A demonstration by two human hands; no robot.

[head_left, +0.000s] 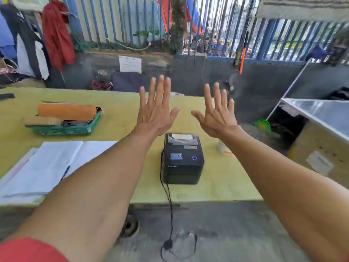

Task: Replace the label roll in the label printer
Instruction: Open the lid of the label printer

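A black label printer [182,159] sits closed on the yellow table [217,184], near its front edge, with a lit blue button and a white label showing at its far slot. Its black cable [168,201] hangs off the table edge to the floor. A white label roll [222,148] stands just right of the printer, partly hidden by my right forearm. My left hand [156,110] and my right hand [217,115] are raised above and beyond the printer, backs toward me, fingers spread, holding nothing and touching nothing.
An open notebook [49,165] with a pen lies at the left front. A green basket [66,127] with an orange cloth and a box stands at the back left. A metal counter [321,114] is to the right. A blue fence backs the table.
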